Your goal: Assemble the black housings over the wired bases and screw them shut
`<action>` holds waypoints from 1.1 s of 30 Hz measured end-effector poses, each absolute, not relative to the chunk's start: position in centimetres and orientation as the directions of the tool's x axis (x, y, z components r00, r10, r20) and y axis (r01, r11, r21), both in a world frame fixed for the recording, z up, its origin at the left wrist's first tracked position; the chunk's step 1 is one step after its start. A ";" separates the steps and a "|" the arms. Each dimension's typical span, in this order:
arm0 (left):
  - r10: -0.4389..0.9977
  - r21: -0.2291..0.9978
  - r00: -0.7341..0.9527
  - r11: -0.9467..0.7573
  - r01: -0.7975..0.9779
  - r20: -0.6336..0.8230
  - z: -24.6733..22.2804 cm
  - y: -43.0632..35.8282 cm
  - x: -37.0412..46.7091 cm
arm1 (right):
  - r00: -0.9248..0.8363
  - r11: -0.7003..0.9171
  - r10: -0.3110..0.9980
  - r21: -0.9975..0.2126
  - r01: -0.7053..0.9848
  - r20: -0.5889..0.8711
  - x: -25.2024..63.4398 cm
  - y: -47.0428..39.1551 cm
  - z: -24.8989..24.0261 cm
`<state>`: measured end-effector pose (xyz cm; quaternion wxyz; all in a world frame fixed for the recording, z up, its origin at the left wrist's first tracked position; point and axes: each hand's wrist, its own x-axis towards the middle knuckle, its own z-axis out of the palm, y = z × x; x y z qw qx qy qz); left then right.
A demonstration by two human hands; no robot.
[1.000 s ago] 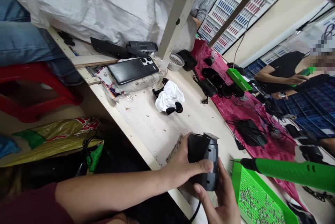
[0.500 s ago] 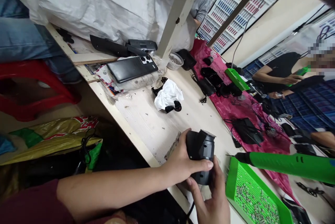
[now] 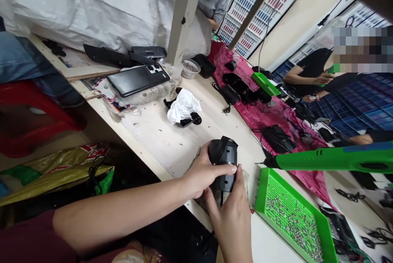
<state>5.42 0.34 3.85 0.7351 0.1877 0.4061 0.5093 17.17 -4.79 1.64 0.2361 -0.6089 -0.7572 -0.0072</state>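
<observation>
A black corded device (image 3: 226,162) with a rounded body, small holes in its side and a wider flared end is between my two hands; its exact kind is unclear. My left hand (image 3: 204,173) wraps around it from the left, thumb laid across its front. From below and the right, my right hand (image 3: 231,205) grips the lower end, where a cord comes out. Just right of my hands, a green electric screwdriver (image 3: 322,158) hangs over a green tray (image 3: 260,201) full of small screws (image 3: 294,218).
Farther up the white table (image 3: 147,136) lie black parts under a crumpled white cloth (image 3: 184,106), a phone (image 3: 138,79) and a bowl of small metal pieces (image 3: 189,68). A post (image 3: 181,17) stands behind. Co-workers (image 3: 215,3) sit across, beyond pink sheeting (image 3: 245,119).
The device has tilted, so its flared end now points more away from me, and it sits lower toward the table. The whole view has shifted, moving the surroundings left.
</observation>
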 end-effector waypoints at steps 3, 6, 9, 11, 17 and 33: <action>0.897 0.677 0.147 0.414 -0.609 -0.417 4.0 0.3 5.6 | -0.125 0.245 0.926 -0.313 0.918 0.357 17.1 -4.7 1.6; 0.893 0.655 0.146 0.415 -0.631 -0.426 4.0 0.3 5.5 | -0.118 0.253 0.939 -0.417 0.873 0.323 17.0 -4.8 1.9; 0.888 0.640 0.137 0.416 -0.646 -0.439 3.9 0.5 5.0 | -0.065 0.198 0.969 -0.597 0.777 0.238 17.1 -5.3 2.1; 0.883 0.641 0.136 0.425 -0.639 -0.450 3.8 0.6 4.7 | 0.014 0.132 0.979 -0.689 0.712 0.203 17.5 -5.7 2.0; 0.869 0.652 0.124 0.447 -0.612 -0.479 3.7 0.8 4.5 | 0.163 -0.015 0.977 -0.719 0.695 0.137 18.0 -6.3 1.2; 0.825 0.696 0.527 0.501 -0.515 -0.204 2.6 -1.4 2.9 | 0.184 0.018 0.982 -0.985 0.172 0.050 18.8 -5.1 2.4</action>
